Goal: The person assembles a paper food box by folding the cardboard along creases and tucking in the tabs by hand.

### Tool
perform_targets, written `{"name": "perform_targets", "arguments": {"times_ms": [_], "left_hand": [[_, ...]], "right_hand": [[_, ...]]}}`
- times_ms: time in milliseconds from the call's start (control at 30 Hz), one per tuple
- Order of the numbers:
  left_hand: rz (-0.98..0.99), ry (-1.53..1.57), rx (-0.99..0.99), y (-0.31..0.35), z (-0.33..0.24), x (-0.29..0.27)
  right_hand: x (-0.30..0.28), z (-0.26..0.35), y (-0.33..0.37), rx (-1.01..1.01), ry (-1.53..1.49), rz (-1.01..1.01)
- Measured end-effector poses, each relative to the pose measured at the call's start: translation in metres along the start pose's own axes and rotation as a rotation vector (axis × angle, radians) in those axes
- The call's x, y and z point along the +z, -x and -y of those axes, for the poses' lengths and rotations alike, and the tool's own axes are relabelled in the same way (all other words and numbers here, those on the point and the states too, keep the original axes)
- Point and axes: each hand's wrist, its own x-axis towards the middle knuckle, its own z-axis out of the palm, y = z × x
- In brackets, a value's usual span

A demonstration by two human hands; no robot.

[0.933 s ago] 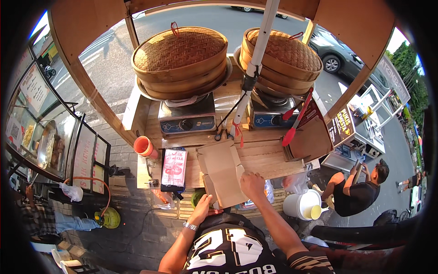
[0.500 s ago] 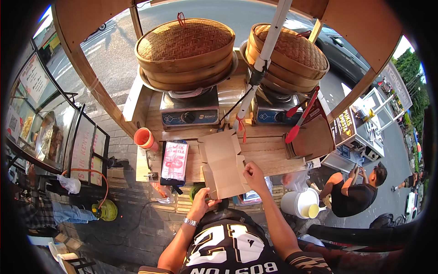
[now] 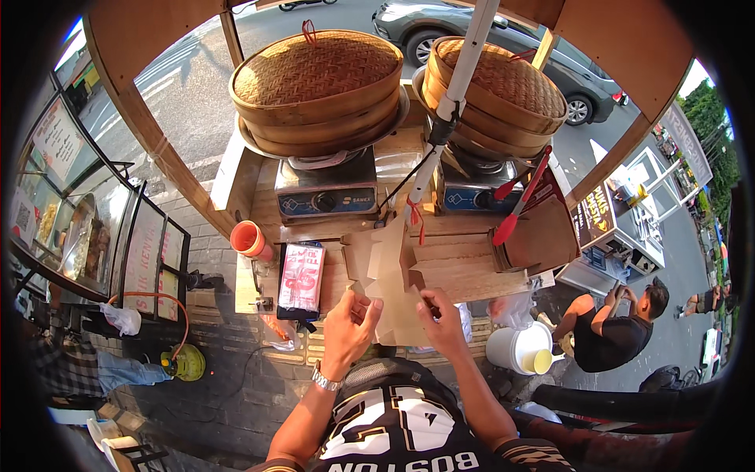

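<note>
A brown cardboard takeaway box (image 3: 387, 303), unfolded with some of its flaps raised, spans the space between my hands at the counter's near edge. My left hand (image 3: 350, 326), with a metal watch on its wrist, has its fingers bent at the near left side of the box, closed on the card. On the opposite side my right hand (image 3: 442, 321) pinches the near right flap between thumb and fingers. The box's far end rests on the wooden counter (image 3: 464, 267).
Two bamboo steamers (image 3: 314, 94) (image 3: 499, 94) stand on gas stoves (image 3: 326, 193) (image 3: 476, 189). Red tongs (image 3: 523, 197) lie over stacked brown card (image 3: 543, 236) at right. Orange cups (image 3: 250, 238) and a red-and-white packet (image 3: 301, 277) are at left. A person (image 3: 617, 326) sits beside a white bucket (image 3: 515, 348).
Both hands have shifted on the box, the left up its side and the right slightly nearer me. The box's sides now stand more folded up. A grey car has moved leftward into fuller view.
</note>
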Motion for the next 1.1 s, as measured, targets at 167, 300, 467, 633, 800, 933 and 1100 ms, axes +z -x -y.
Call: {"name": "perform_targets", "arguments": {"times_ms": [167, 300, 467, 633, 800, 933, 1100], "left_hand": [[0.052, 0.032, 0.034, -0.031, -0.027, 0.016], [0.138, 0.099, 0.089, -0.022, -0.013, 0.015], [0.248, 0.394, 0.044, 0.000, -0.008, 0.014], [0.286, 0.732, -0.102, 0.012, -0.004, 0.016], [0.313, 0.772, -0.152, 0.015, 0.014, 0.007], [0.347, 0.770, -0.156, 0.023, 0.024, 0.001], [0.339, 0.997, -0.138, 0.030, 0.030, 0.003]], "right_hand": [[0.011, 0.037, 0.012, -0.175, 0.142, 0.076], [0.008, 0.038, 0.007, 0.192, -0.153, 0.028], [-0.006, 0.038, 0.013, 0.296, -0.504, 0.063], [0.004, 0.044, 0.017, 0.270, -0.386, 0.032], [0.019, 0.043, 0.018, 0.052, -0.277, -0.029], [0.021, 0.045, 0.020, -0.011, -0.144, -0.017], [0.023, 0.051, 0.022, -0.080, -0.064, -0.016]]}}
